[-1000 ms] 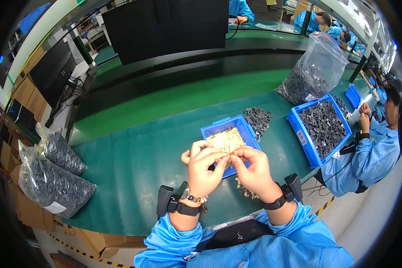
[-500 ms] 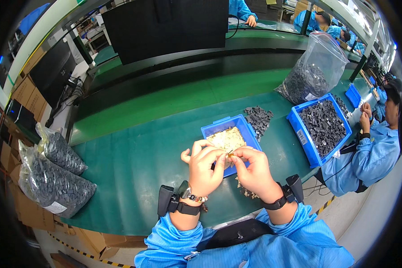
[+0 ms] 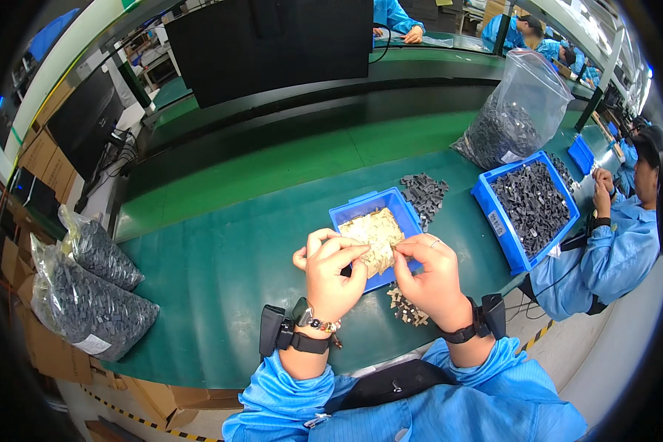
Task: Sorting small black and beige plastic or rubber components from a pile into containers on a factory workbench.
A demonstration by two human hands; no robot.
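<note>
My left hand [image 3: 334, 267] is over the near left side of a small blue bin [image 3: 376, 199], its thumb and bent forefinger close together. Opposite it, my right hand [image 3: 433, 278] pinches with thumb and forefinger at the bin's right side. Whatever either pinch holds is too small to make out. Between the two hands, which are a short way apart, pale yellow small flat pieces [image 3: 376, 230] fill the bin. Beneath my right hand, a small heap of tan and dark pieces [image 3: 408, 308] lies on the green table, partly hidden by that hand.
Loose dark grey pieces [image 3: 424, 197] lie behind the bin. A larger blue bin [image 3: 524, 267] of dark pieces stands right, before an open clear bag [image 3: 510, 121]. Filled bags [image 3: 99, 298] sit at the left edge. A co-worker [image 3: 611, 236] works at the right.
My hands have drawn apart from where their fingertips met over the bin; the right moved rightward. The small brownish piece between them no longer shows, and more of the tan heap is visible.
</note>
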